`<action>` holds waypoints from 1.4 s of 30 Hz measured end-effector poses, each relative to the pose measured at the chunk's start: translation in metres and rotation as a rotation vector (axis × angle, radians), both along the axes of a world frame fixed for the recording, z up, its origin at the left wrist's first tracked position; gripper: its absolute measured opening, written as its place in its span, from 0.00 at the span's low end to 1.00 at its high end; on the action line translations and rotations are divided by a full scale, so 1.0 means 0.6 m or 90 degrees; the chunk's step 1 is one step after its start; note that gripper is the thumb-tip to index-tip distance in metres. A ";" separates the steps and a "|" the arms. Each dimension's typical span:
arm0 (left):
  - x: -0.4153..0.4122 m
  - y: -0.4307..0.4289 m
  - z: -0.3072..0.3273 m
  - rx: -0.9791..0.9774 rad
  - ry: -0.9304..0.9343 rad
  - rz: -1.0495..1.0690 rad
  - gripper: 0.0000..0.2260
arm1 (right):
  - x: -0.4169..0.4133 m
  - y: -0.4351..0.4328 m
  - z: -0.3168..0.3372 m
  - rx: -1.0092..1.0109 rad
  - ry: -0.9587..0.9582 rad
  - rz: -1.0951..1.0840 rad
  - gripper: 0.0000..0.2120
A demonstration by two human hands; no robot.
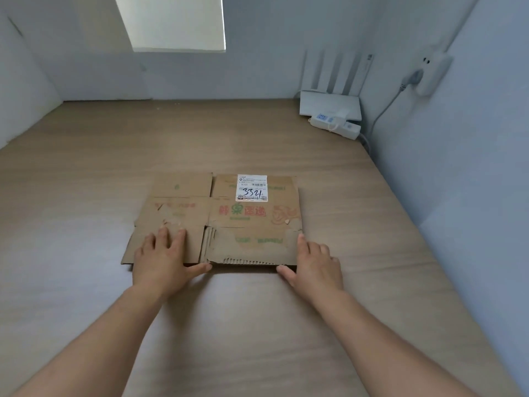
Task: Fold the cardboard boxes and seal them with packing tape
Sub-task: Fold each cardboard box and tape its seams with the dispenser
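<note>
The left hand (160, 262) lies flat on the flattened cardboard box (243, 224), fingers straight. The right hand (315, 265) touches its near corner, grip loose.

Router (329, 103), power strip (335, 124), wooden table (86, 181)

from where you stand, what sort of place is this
Likely a plain home or small-office room, at a wood-look table in a corner: a white router and power strip sit against the wall, and a flattened cardboard box lies on it.
</note>
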State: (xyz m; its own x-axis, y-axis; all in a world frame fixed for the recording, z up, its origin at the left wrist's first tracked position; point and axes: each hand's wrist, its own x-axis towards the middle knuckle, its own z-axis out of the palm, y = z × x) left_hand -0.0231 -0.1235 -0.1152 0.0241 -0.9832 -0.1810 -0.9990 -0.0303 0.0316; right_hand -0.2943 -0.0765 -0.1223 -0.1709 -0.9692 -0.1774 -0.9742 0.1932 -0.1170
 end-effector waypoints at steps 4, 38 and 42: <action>0.009 -0.004 -0.006 -0.002 -0.024 -0.009 0.47 | 0.012 -0.006 0.003 -0.030 -0.025 -0.025 0.43; -0.078 0.169 0.307 -0.290 0.483 0.068 0.11 | -0.107 0.150 0.283 -0.425 -0.528 -0.075 0.38; -0.073 0.256 0.339 -0.266 0.524 0.132 0.09 | -0.089 0.246 0.293 -0.300 -0.435 -0.013 0.44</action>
